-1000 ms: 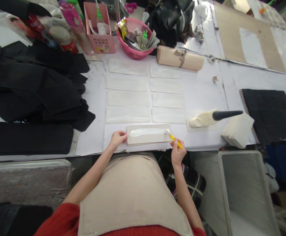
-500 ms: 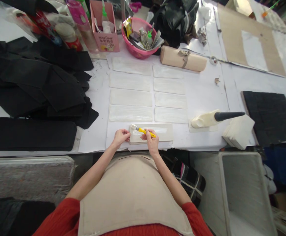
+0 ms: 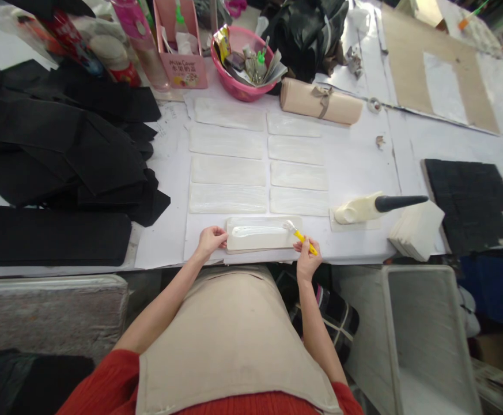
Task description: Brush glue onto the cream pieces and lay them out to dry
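My right hand is closed round the yellow handle of a small brush. Its bristles rest near the right end of the top panel in a low stack of off-white rectangular panels at the table's front edge. A wet white streak of what looks like glue runs along that panel. At the stack's left end, my left hand pinches the edge with thumb and fingers. Beyond the stack, several pale coated strips lie flat in two columns on white paper.
To the right lie a cream bottle with a black nozzle, a fanned pile of white pieces and a black stack. Black sheets cover the left. A pink bowl and a beige roll stand behind.
My right hand has moved the brush from the panel's left end to its right end, and the white streak looks thicker along the left and middle. My left hand stays at the left edge.
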Motion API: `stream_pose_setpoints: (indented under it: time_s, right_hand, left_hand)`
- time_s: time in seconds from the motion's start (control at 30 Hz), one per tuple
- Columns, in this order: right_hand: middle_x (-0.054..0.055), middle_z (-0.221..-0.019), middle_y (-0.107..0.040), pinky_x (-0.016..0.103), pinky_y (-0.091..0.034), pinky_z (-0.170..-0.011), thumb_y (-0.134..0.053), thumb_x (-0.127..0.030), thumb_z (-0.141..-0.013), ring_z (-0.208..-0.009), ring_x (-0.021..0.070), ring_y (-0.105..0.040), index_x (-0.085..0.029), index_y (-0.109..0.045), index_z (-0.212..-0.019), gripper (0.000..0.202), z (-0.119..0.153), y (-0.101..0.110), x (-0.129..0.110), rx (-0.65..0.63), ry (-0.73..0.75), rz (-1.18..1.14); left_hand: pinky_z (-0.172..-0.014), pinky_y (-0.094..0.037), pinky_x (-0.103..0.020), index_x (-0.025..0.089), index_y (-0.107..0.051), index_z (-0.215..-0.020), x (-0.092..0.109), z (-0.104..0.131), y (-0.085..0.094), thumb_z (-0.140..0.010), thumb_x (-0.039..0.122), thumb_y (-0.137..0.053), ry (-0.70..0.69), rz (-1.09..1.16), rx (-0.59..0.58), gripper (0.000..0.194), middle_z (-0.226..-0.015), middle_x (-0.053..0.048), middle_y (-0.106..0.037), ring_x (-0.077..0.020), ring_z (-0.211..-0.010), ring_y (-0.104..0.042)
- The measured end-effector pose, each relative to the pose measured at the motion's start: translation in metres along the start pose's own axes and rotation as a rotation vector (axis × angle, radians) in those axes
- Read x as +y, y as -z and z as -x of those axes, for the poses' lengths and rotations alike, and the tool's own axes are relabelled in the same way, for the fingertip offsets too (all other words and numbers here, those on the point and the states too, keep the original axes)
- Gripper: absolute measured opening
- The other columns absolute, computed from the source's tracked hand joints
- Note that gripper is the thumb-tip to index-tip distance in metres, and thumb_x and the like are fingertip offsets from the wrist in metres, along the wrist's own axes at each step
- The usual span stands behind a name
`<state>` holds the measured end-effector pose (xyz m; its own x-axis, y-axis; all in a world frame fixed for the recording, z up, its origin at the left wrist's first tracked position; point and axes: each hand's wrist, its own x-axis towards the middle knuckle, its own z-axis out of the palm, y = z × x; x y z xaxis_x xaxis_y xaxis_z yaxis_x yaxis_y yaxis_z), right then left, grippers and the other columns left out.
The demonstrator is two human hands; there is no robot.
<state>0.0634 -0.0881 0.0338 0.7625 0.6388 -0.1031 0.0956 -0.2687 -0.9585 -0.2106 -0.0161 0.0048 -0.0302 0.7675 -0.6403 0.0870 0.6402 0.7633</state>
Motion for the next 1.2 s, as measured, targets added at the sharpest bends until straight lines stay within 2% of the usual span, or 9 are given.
stream_pose_setpoints:
  time_s: [0.07,0.17,0.3,0.43,0.67,0.83,0.97,1.1,1.2]
  right_hand:
    - [0.001,-0.070,-0.067,0.031,-0.059,-0.064,-0.059,-0.052,-0.086,-0.061,0.0163,-0.069,-0.015,-0.062,-0.096,0.039,0.006,0.000,-0.007,-0.032,0.046,0.025]
    - [0.003,-0.077,-0.069,0.032,-0.059,-0.067,-0.054,-0.048,-0.092,-0.066,0.0172,-0.070,-0.017,-0.064,-0.101,0.034,0.026,-0.017,-0.020,-0.290,0.104,0.039]
    - [0.008,-0.099,-0.071,0.035,-0.055,-0.085,-0.051,-0.042,-0.096,-0.089,0.0202,-0.069,-0.023,-0.067,-0.110,0.029,0.046,-0.047,-0.032,-0.702,0.407,0.220]
    - [0.008,-0.097,-0.070,0.030,-0.051,-0.085,-0.046,-0.038,-0.099,-0.092,0.0201,-0.066,-0.026,-0.069,-0.113,0.029,0.050,-0.065,-0.036,-0.899,0.663,0.397]
    - [0.008,-0.094,-0.069,0.029,-0.050,-0.079,-0.046,-0.035,-0.100,-0.086,0.0198,-0.064,-0.026,-0.070,-0.110,0.028,0.045,-0.068,-0.038,-1.010,0.790,0.488]
    - [0.006,-0.090,-0.069,0.027,-0.051,-0.076,-0.047,-0.035,-0.100,-0.082,0.0185,-0.064,-0.025,-0.070,-0.108,0.027,0.048,-0.047,-0.038,-1.083,0.784,0.494]
    - [0.006,-0.091,-0.070,0.029,-0.052,-0.077,-0.046,-0.034,-0.099,-0.083,0.0185,-0.065,-0.026,-0.069,-0.109,0.026,0.050,-0.028,-0.037,-1.108,0.697,0.478]
    - [0.005,-0.095,-0.071,0.032,-0.053,-0.078,-0.046,-0.036,-0.099,-0.084,0.0193,-0.067,-0.026,-0.068,-0.107,0.026,0.043,-0.007,-0.033,-1.024,0.567,0.434]
    - [0.007,-0.095,-0.072,0.034,-0.053,-0.080,-0.050,-0.038,-0.097,-0.085,0.0210,-0.068,-0.023,-0.069,-0.102,0.025,0.038,0.008,-0.033,-0.836,0.473,0.423]
  left_hand:
    - [-0.047,-0.050,-0.023,0.014,-0.060,-0.066,0.000,-0.001,0.001,-0.058,0.026,-0.073,0.003,-0.002,-0.011,0.018,-0.053,0.000,-0.062,-0.0131,-0.048,-0.060]
    - [-0.047,-0.051,-0.024,0.014,-0.060,-0.066,0.001,-0.001,0.003,-0.057,0.027,-0.074,0.003,-0.002,-0.022,0.021,-0.054,0.000,-0.062,-0.0132,-0.049,-0.060]
    - [-0.048,-0.051,-0.024,0.014,-0.060,-0.066,0.001,-0.002,0.005,-0.057,0.028,-0.075,0.002,0.005,-0.051,0.022,-0.055,0.000,-0.063,-0.0135,-0.049,-0.061]
    - [-0.049,-0.051,-0.025,0.015,-0.060,-0.067,0.002,-0.002,0.006,-0.058,0.027,-0.076,0.025,0.016,-0.069,0.022,-0.054,0.000,-0.063,-0.0135,-0.047,-0.060]
    - [-0.050,-0.051,-0.025,0.015,-0.060,-0.066,0.002,-0.003,0.007,-0.057,0.029,-0.080,0.009,0.053,-0.102,0.026,-0.054,-0.001,-0.064,-0.0131,-0.048,-0.060]
    - [-0.052,-0.052,-0.025,0.013,-0.061,-0.067,0.002,-0.003,0.007,-0.058,0.030,-0.081,0.013,0.040,-0.105,0.027,-0.057,-0.002,-0.065,-0.0129,-0.049,-0.061]
    - [-0.052,-0.052,-0.025,0.013,-0.061,-0.066,0.001,-0.003,0.007,-0.060,0.026,-0.079,0.009,0.029,-0.097,0.023,-0.056,-0.002,-0.064,-0.0129,-0.049,-0.061]
    - [-0.050,-0.052,-0.024,0.013,-0.061,-0.066,0.003,-0.003,0.007,-0.060,0.023,-0.077,-0.001,0.020,-0.091,0.019,-0.055,-0.001,-0.063,-0.0126,-0.049,-0.061]
    - [-0.049,-0.052,-0.024,0.013,-0.061,-0.066,0.003,-0.003,0.007,-0.059,0.024,-0.077,-0.013,0.012,-0.097,0.021,-0.055,0.000,-0.062,-0.0127,-0.049,-0.061]
